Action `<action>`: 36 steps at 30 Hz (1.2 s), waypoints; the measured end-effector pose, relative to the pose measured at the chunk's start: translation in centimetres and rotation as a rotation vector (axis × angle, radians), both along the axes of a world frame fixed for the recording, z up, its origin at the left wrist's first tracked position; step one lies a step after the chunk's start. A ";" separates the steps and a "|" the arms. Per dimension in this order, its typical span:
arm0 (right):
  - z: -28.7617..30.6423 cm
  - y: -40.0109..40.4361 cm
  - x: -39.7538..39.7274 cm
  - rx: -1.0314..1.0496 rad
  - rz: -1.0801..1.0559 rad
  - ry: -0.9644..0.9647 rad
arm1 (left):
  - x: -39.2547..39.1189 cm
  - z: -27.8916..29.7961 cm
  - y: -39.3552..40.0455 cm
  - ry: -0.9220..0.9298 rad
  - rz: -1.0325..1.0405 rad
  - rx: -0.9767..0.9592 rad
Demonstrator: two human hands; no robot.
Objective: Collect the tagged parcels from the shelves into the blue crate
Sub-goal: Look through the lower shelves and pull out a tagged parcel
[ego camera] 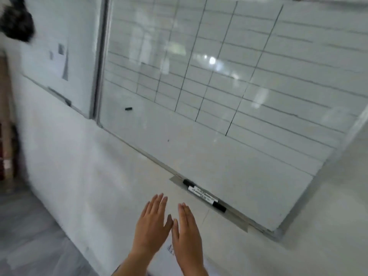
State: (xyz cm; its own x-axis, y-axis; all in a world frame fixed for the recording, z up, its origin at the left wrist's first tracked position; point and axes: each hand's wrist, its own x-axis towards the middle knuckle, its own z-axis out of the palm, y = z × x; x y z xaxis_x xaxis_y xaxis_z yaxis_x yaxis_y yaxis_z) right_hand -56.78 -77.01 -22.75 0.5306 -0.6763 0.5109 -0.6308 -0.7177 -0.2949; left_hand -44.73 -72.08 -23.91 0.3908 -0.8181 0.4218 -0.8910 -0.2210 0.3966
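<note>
Nearest me, both hands are raised side by side with flat, straight fingers, thumbs almost touching, and nothing in them: the left hand [152, 222] toward seven o'clock of the right hand [187, 232]. Beneath the wrists a pale sheet with a small dark mark shows; I cannot tell what it is.

Just beyond the fingertips, toward one o'clock, a black-and-white marker [204, 195] lies on the narrow tray [237, 220] at the bottom edge of a whiteboard [219, 96] ruled with a dark grid. At ten o'clock a second, smaller board [59, 46] hangs on the white wall [79, 166], and grey floor [25, 226] runs off at eight o'clock.

No parcels, shelves or blue crate are in sight, so their look, weight, stiffness and best holding points cannot be judged from here. My guess is the collecting has not begun.
</note>
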 end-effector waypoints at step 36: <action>28.8 42.1 48.9 -0.301 1.058 -0.371 | 34.6 31.3 53.3 -0.675 1.280 0.033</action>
State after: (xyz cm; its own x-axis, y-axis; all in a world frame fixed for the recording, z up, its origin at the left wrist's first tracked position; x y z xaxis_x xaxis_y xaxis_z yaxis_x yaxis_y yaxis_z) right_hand -7.90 -34.90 6.06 0.5418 0.1912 0.8185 0.4160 -0.9072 -0.0634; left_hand -10.11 -18.78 7.34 0.5859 -0.0797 0.8064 -0.0910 -0.9953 -0.0322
